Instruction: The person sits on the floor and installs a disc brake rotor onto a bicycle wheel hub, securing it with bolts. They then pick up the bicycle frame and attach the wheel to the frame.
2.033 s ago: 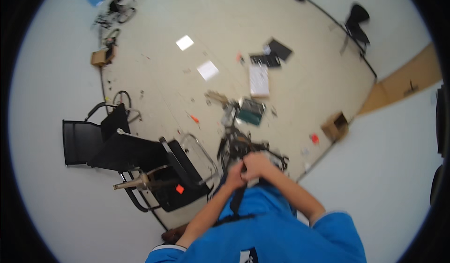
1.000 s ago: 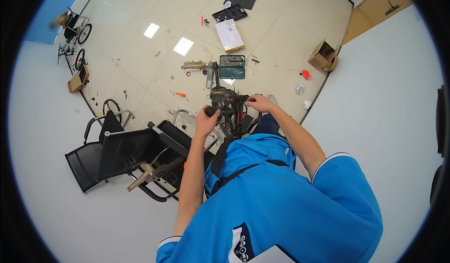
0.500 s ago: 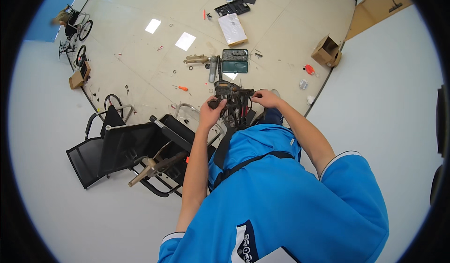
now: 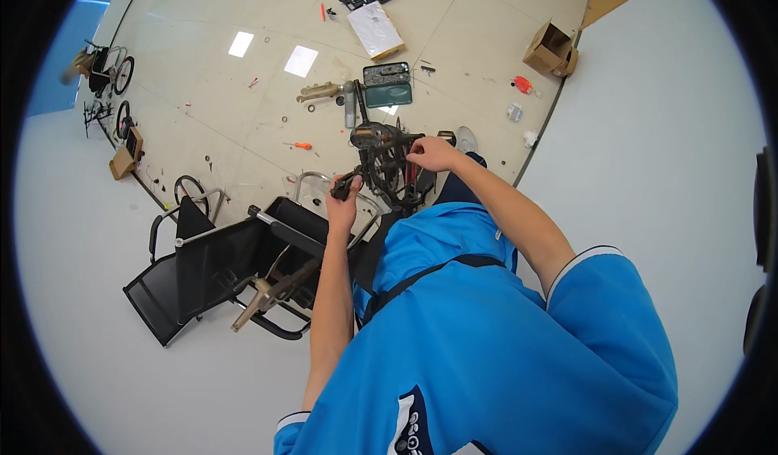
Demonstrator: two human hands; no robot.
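Observation:
In front of my body stands a dark, greasy metal bicycle assembly (image 4: 387, 163) with bars and crank-like parts. My left hand (image 4: 343, 201) is closed around a black pedal-like piece (image 4: 347, 184) on its left side. On the right side, my right hand (image 4: 433, 154) has bent fingers pressed together at a dark bar of the assembly; what exactly they pinch is too small to make out. Just beyond that hand shows a black pedal (image 4: 446, 136). A red part (image 4: 411, 167) sits inside the assembly, under my right fingers.
Past the assembly lie an open green toolbox (image 4: 388, 93), a grey cylinder (image 4: 349, 105) and an orange-handled screwdriver (image 4: 301, 145). A black-and-metal wheelchair frame (image 4: 235, 260) stands close by my left arm. Farther off are a white-topped package (image 4: 375, 30) and a cardboard box (image 4: 551, 48).
The whole view has shifted. My left hand has come nearer to me with the pedal-like piece, which has tilted. My right hand stays at the assembly, and the pedal beyond it now shows.

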